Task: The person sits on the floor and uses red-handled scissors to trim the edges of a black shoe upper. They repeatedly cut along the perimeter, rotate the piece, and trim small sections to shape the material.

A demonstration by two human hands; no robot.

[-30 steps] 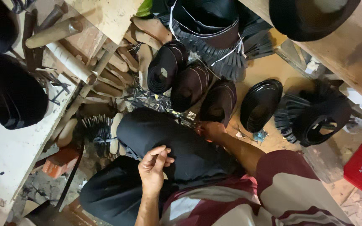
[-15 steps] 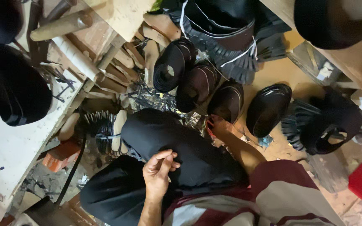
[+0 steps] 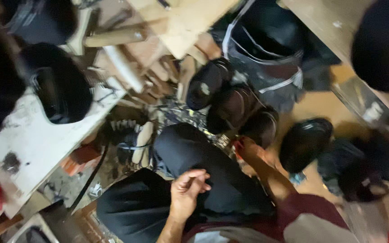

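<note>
Black cloth (image 3: pixel 194 157) lies across the person's lap, the left hand (image 3: pixel 186 194) curled loosely on it; the right hand (image 3: pixel 248 150), blurred, grip unclear, reaches its far edge beside dark hat crowns (image 3: pixel 230 105), which a careless tug could topple.

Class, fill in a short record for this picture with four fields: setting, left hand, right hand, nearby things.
setting: cluttered workshop seen from above, picture blurred
left hand: left hand rests with fingers curled on the black-clad thigh; holding anything cannot be told
right hand: right hand reaches toward a row of dark hat crowns; grip unclear
nearby things: black hat on a white worktable, wooden blocks, shiny black hat on the floor
</note>
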